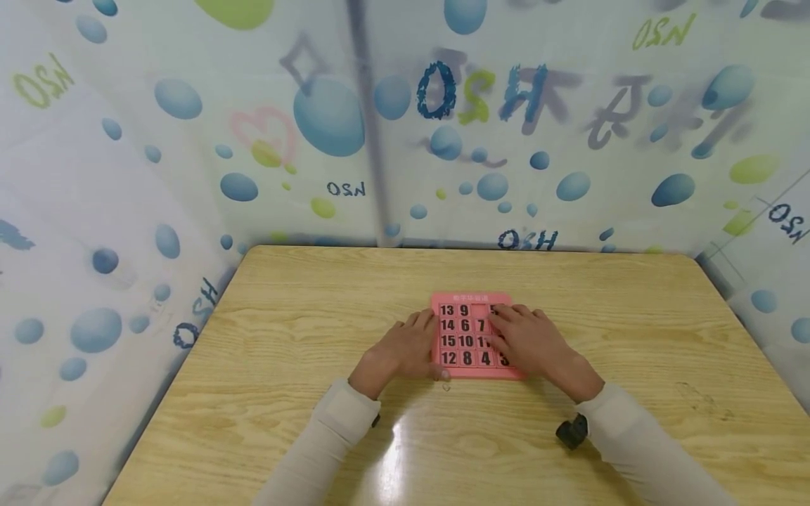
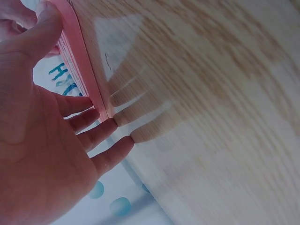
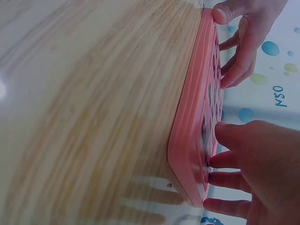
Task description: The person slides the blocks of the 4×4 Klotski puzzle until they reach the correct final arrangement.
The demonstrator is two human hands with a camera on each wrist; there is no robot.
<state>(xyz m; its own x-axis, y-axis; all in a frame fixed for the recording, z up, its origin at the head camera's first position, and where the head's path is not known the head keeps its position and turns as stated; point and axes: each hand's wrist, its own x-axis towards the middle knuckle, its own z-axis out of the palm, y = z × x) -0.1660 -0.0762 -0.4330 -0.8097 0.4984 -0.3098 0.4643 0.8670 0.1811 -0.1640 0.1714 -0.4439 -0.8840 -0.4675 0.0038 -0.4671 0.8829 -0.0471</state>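
Rectangular pink plastic number-slide puzzle (image 1: pixel 467 342), black-numbered tiles (image 1: pixel 465 325): flat at mid-table. Left hand (image 1: pixel 407 349): fingers spread along its left side, thumb at near corner. Right hand (image 1: pixel 530 342): fingers apart, tips on right-side tiles. Table (image 1: pixel 329 302): glossy, pale wood-grain.

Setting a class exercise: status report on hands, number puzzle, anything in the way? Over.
Left hand touching number puzzle on its left, right hand over its right side. Flat on table, open slot in top row. Right hand hides part of it.
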